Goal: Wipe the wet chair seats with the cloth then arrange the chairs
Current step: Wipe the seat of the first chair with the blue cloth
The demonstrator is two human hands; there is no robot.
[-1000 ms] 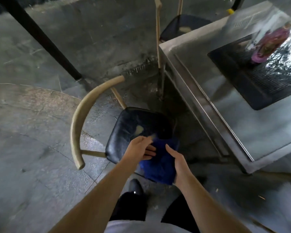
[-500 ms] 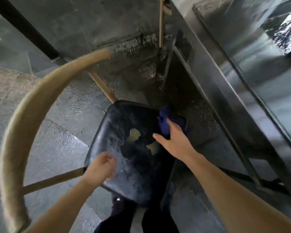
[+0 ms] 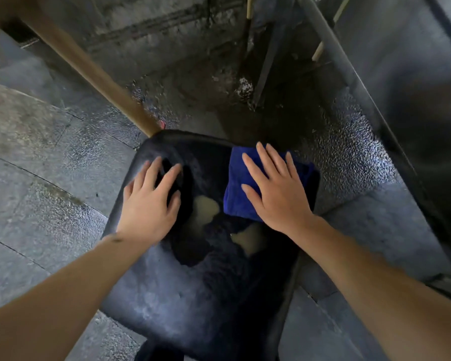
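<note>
Wiping barely begun: right hand [image 3: 276, 194] flat on cloth [image 3: 236, 194], left hand [image 3: 149, 201] spread, holding nothing, on wet seat [image 3: 167, 295] (arranging pending).

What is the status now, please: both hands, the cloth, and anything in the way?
Left hand flat on black seat, empty. Right hand flat on blue cloth, far right of seat. Two worn patches near cloth. Nothing blocking.

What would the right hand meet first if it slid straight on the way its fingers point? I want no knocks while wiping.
Probably nothing on the seat: the right hand lies flat on the blue cloth, fingers toward the seat's far edge. Beyond lies wet floor, lower down; depth is unclear.
</note>
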